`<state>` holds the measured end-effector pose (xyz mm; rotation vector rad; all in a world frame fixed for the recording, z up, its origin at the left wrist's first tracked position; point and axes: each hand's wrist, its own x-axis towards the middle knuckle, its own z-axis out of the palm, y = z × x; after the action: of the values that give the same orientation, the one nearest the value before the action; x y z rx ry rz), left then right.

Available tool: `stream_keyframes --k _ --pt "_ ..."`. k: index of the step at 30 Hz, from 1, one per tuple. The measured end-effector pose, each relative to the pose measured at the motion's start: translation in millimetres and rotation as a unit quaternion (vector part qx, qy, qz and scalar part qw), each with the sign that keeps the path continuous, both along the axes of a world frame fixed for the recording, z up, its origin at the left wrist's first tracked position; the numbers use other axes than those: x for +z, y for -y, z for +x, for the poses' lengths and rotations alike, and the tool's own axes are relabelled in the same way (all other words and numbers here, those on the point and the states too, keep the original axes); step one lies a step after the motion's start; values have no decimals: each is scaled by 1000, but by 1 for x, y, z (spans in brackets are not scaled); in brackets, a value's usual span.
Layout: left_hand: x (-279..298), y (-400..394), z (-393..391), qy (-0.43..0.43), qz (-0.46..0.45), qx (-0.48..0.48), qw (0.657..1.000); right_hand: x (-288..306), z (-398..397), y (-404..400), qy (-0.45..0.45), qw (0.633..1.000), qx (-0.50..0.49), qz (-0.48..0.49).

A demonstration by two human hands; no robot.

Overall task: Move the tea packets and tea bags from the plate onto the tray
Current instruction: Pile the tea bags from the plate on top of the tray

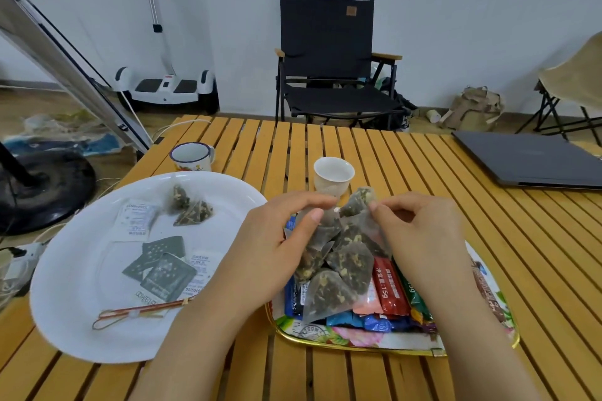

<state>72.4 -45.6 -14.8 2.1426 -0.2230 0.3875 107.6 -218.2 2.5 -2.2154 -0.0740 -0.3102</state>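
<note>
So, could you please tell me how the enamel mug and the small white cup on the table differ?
The enamel mug has a dark blue rim, a side handle and a printed picture; the small white cup is plain, handleless and tapers downward. The mug stands beyond the plate, the cup beyond the tray. Both stand upright.

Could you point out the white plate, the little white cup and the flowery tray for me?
white plate (pixel 81 270), head view, bare left part of its surface.
little white cup (pixel 333 174), head view, its inside.
flowery tray (pixel 358 337), head view, its printed near rim.
</note>
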Motion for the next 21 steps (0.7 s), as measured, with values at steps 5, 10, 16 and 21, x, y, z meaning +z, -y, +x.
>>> stream_keyframes --k 5,10,16,21 --pt "0 -2 0 8 -19 4 1000 -3 1 -1 -37 999 17 0" --pt "-3 -5 3 6 -39 43 998 -8 7 -1 -30 1000 -5 1" --pt "-6 -6 5 -17 -50 80 995 -10 7 -1 -24 999 -13 16" --pt "-11 -3 4 -70 -41 50 995 -12 8 -3 -37 999 9 11"
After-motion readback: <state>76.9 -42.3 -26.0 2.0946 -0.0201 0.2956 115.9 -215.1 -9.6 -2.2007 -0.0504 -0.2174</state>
